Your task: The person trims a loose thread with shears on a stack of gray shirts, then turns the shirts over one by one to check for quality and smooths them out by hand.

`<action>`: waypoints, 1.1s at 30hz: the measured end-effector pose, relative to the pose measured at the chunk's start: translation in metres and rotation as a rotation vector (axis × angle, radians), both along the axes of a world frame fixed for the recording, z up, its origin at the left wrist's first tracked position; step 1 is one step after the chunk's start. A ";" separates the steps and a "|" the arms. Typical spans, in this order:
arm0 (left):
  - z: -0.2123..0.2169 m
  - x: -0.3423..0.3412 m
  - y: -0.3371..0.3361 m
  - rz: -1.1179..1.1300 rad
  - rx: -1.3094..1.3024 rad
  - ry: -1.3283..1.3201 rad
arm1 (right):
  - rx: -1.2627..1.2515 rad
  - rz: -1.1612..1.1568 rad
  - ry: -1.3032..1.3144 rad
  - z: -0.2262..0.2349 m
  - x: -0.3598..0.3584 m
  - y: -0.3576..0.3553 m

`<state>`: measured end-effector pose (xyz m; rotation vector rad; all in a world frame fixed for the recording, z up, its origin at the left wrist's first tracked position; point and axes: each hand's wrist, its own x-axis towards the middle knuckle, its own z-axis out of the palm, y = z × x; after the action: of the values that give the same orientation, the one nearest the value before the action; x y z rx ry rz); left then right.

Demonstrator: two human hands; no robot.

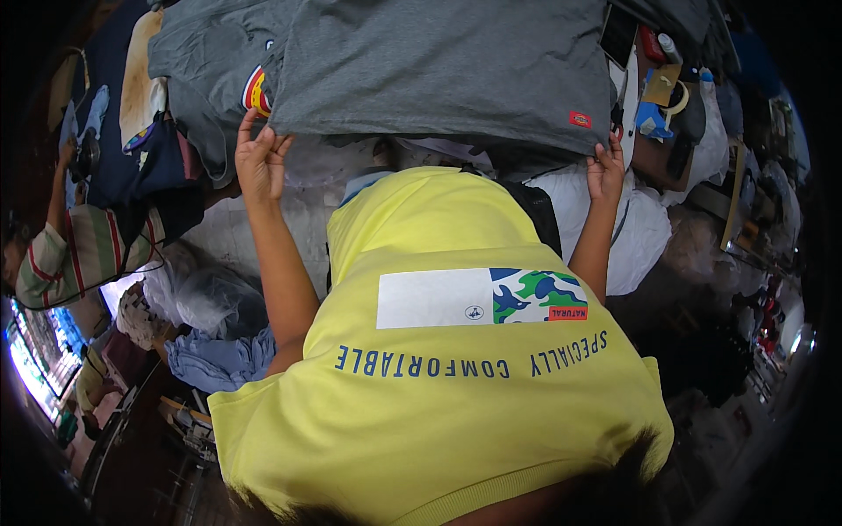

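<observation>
The grey T-shirt (438, 70), spread flat across the upper middle of the frame, is pinched at its near hem corners by the left hand (260, 162) and right hand (605, 169), fingers closed on cloth, seemingly smoothed but not yet folded.

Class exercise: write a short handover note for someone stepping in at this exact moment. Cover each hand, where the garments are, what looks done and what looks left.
Left hand: raised, fingers pinching the lower left edge of the dark grey T-shirt.
Right hand: raised, gripping the same shirt's lower right edge, near its small red tag.
The grey shirt is held spread out flat between both hands, above a pile of plastic-bagged garments. Another grey shirt with a striped patch lies to the left.
Done: shirt picked up and opened out.
Left: it is not yet folded or set down.
A person in a striped top sits at the far left.
</observation>
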<state>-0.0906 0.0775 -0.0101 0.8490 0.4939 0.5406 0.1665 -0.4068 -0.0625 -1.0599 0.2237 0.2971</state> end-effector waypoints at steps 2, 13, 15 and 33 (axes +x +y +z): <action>0.001 0.000 0.001 -0.009 0.035 0.017 | 0.011 0.005 -0.001 -0.001 0.000 -0.001; -0.044 0.035 -0.052 0.006 -0.179 0.285 | 0.040 -0.009 -0.012 -0.002 -0.001 0.002; -0.043 0.041 -0.058 0.041 -0.155 0.335 | 0.039 -0.005 -0.016 -0.003 -0.001 0.001; -0.013 0.028 -0.057 0.040 -0.027 0.238 | 0.040 -0.001 -0.054 -0.004 -0.003 0.003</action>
<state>-0.0630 0.0201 -0.0235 0.8834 0.7351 0.4701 0.1635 -0.4040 -0.0666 -1.0265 0.1690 0.2706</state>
